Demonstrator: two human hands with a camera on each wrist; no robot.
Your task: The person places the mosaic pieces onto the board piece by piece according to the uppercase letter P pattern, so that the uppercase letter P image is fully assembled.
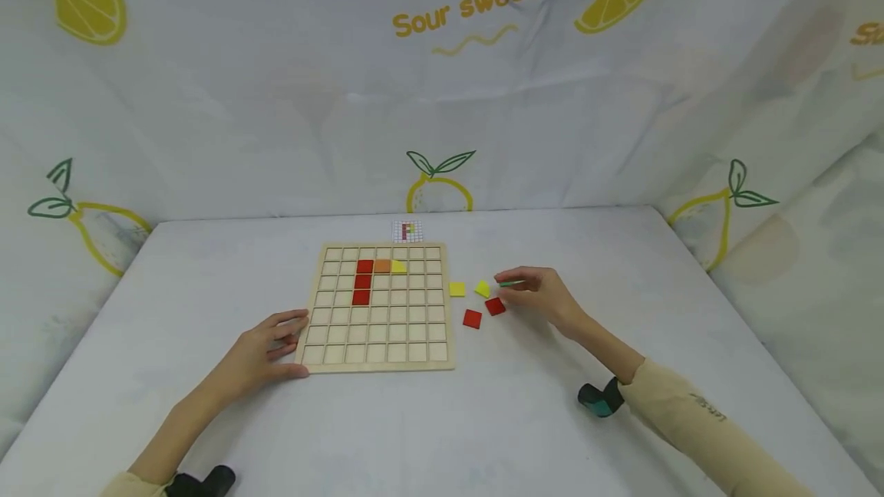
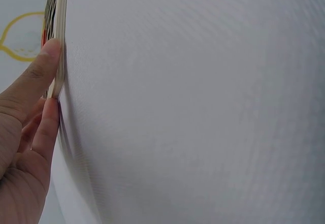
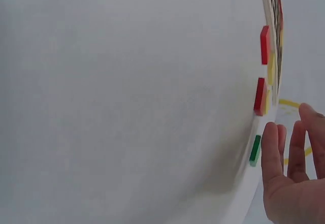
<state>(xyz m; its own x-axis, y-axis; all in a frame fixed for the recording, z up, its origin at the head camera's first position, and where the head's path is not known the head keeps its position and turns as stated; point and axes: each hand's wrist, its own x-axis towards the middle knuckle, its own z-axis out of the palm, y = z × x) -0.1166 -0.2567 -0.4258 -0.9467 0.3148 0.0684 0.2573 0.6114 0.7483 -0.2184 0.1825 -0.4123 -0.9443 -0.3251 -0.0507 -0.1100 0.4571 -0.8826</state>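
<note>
A wooden grid board (image 1: 378, 367) lies on the table, with three red tiles (image 1: 362, 281) in a column and an orange tile (image 1: 382, 266) and a yellow cut-corner tile (image 1: 399, 267) beside the top one. At its near left corner my left hand (image 1: 258, 355) touches the edges, thumb in front and fingers on the left side. My right hand (image 1: 542, 297) hovers around a green tile (image 1: 509, 283); in the right wrist view, the green tile (image 3: 255, 150) lies beside the extended fingers, without a visible pinch. Two loose red tiles (image 1: 473, 318) sit nearby.
Between board and right hand lie a yellow square tile (image 1: 457, 289) and a yellow angled tile (image 1: 483, 288). A small printed pattern card (image 1: 407, 232) is behind the board. White lemon-print cloth (image 1: 311, 136) hangs at the back and sides.
</note>
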